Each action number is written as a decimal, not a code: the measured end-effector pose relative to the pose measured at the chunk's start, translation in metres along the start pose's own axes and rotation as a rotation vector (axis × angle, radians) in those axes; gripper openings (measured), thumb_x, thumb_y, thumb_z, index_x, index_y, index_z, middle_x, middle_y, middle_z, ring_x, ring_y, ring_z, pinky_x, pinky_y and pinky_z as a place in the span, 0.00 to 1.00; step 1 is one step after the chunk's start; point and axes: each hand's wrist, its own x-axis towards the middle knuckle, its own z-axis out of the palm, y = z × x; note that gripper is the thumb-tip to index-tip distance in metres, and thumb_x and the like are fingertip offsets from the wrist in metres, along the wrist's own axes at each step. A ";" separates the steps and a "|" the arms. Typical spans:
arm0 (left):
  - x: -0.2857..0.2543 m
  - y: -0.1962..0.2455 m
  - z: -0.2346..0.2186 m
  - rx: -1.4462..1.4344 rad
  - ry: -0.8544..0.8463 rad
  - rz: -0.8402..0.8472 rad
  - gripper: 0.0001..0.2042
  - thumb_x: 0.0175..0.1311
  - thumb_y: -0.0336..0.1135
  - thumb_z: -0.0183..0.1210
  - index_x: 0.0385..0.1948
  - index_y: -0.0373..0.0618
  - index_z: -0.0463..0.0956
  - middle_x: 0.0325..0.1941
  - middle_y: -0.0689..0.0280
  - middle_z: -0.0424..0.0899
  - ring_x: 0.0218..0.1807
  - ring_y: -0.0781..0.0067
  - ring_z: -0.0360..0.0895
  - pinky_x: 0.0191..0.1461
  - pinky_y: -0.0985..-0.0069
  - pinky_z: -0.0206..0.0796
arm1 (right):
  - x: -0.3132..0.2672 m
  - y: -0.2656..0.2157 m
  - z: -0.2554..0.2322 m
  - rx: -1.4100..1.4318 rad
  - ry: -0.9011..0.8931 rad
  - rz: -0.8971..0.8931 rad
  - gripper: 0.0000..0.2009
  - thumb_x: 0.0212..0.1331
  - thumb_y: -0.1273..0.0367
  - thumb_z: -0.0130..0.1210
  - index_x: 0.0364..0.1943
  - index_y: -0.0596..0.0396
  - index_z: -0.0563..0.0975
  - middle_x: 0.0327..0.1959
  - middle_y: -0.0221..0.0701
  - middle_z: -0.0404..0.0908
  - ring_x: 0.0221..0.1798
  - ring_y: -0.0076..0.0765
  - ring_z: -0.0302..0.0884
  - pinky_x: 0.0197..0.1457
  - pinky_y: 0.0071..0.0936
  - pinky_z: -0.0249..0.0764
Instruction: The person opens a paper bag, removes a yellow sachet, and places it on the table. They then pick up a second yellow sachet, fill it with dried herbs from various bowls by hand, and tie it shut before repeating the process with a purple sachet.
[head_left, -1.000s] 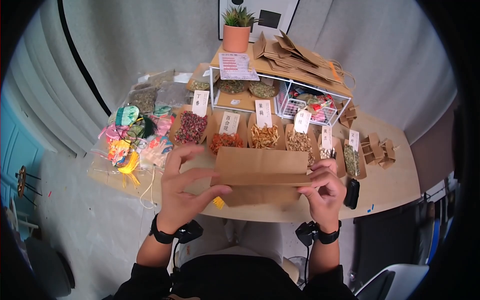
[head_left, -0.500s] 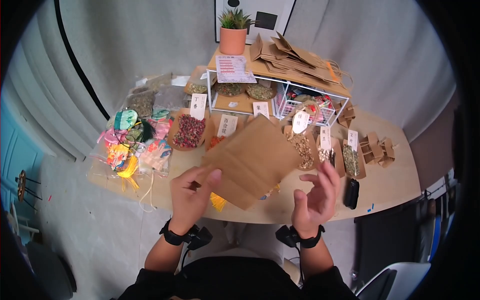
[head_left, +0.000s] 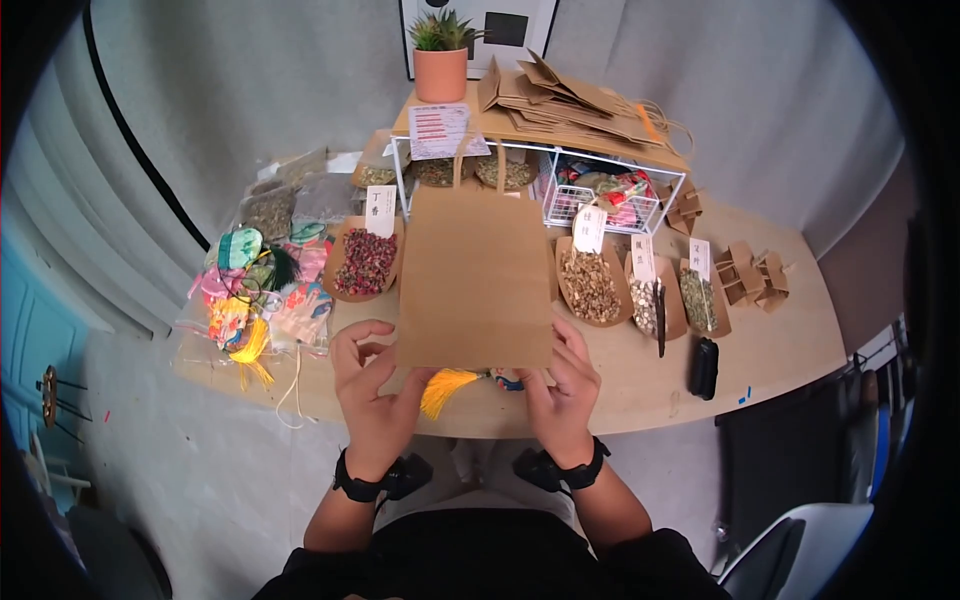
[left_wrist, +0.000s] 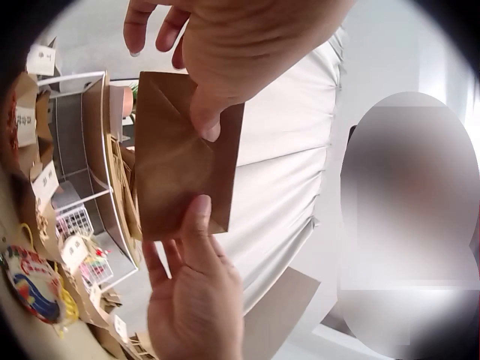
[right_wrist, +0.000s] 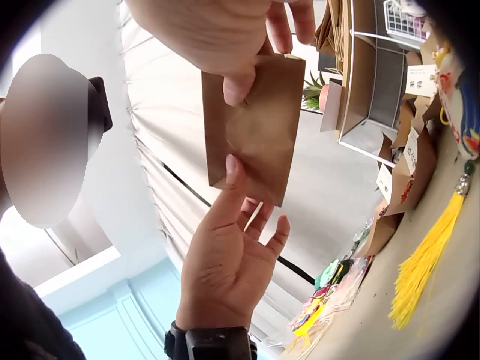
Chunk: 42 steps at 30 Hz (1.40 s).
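A brown kraft paper bag [head_left: 477, 280] stands upright in the air over the table's front, its flat side towards my head and its twisted handle [head_left: 502, 165] at the top. My left hand [head_left: 380, 400] holds the lower left corner, and my right hand [head_left: 562, 395] holds the lower right corner. In the left wrist view both thumbs lie against the folded base of the bag [left_wrist: 171, 172], with fingers behind its sides. A sachet's yellow tassel [head_left: 445, 390] lies on the table below the bag; the sachet itself is mostly hidden, but shows in the left wrist view.
Paper trays of dried flowers and herbs with label cards stand in a row, including red buds [head_left: 365, 262] and pale slices [head_left: 590, 285]. At left lie embroidered sachets [head_left: 240, 290] in plastic. Behind is a shelf with flat paper bags [head_left: 580, 105] and a potted plant [head_left: 441, 72]. A black case [head_left: 704, 368] lies right.
The bag has turned from a crosswise fold, through a slant in my left hand alone, to upright with its handle up. My right hand let go and took hold again at the lower corner.
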 end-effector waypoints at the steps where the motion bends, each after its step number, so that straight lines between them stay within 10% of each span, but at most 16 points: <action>1: 0.000 -0.005 0.001 0.012 0.031 0.020 0.14 0.45 0.22 0.71 0.37 0.38 0.83 0.31 0.62 0.81 0.50 0.60 0.75 0.46 0.70 0.69 | -0.001 0.000 0.001 0.002 -0.011 0.000 0.07 0.49 0.77 0.64 0.34 0.59 0.84 0.38 0.39 0.85 0.53 0.53 0.78 0.60 0.42 0.70; 11: -0.002 -0.001 0.009 -0.272 0.050 -0.068 0.11 0.45 0.20 0.71 0.31 0.34 0.81 0.34 0.62 0.82 0.46 0.65 0.79 0.47 0.73 0.69 | 0.002 -0.011 0.001 -0.056 0.071 0.009 0.03 0.49 0.76 0.65 0.29 0.58 0.85 0.34 0.34 0.86 0.44 0.43 0.79 0.47 0.35 0.74; 16: 0.001 -0.001 0.010 -0.779 -0.028 -0.329 0.17 0.42 0.16 0.72 0.36 0.38 0.81 0.36 0.67 0.76 0.45 0.71 0.76 0.50 0.75 0.68 | -0.009 -0.004 0.006 0.553 0.113 0.382 0.12 0.51 0.80 0.65 0.40 0.57 0.83 0.45 0.35 0.80 0.49 0.36 0.77 0.48 0.27 0.77; 26: 0.003 -0.021 0.001 -0.304 -0.155 0.052 0.13 0.42 0.17 0.72 0.30 0.45 0.86 0.53 0.62 0.71 0.55 0.65 0.71 0.58 0.75 0.67 | 0.007 -0.001 -0.008 0.421 -0.177 0.261 0.14 0.51 0.82 0.66 0.43 0.56 0.82 0.65 0.42 0.62 0.61 0.37 0.72 0.56 0.26 0.80; 31: 0.008 -0.024 0.001 -0.307 -0.253 0.102 0.11 0.45 0.16 0.70 0.32 0.41 0.85 0.75 0.51 0.57 0.70 0.52 0.65 0.62 0.69 0.71 | 0.003 -0.001 -0.013 0.438 -0.284 0.479 0.12 0.54 0.78 0.66 0.44 0.55 0.83 0.52 0.34 0.76 0.36 0.17 0.73 0.34 0.14 0.71; 35: 0.002 -0.016 0.008 -0.500 -0.220 -0.189 0.10 0.52 0.23 0.70 0.37 0.40 0.85 0.72 0.49 0.60 0.51 0.69 0.80 0.46 0.81 0.75 | -0.003 0.004 -0.019 0.399 -0.317 0.576 0.12 0.56 0.76 0.65 0.45 0.57 0.83 0.35 0.24 0.82 0.23 0.08 0.60 0.25 0.12 0.55; 42: 0.003 0.007 -0.011 -0.783 -0.491 -0.672 0.11 0.61 0.26 0.64 0.44 0.34 0.81 0.45 0.61 0.83 0.37 0.79 0.82 0.37 0.80 0.80 | 0.010 -0.020 -0.028 0.677 -0.352 0.718 0.10 0.59 0.76 0.63 0.44 0.57 0.84 0.34 0.22 0.82 0.32 0.11 0.73 0.32 0.14 0.75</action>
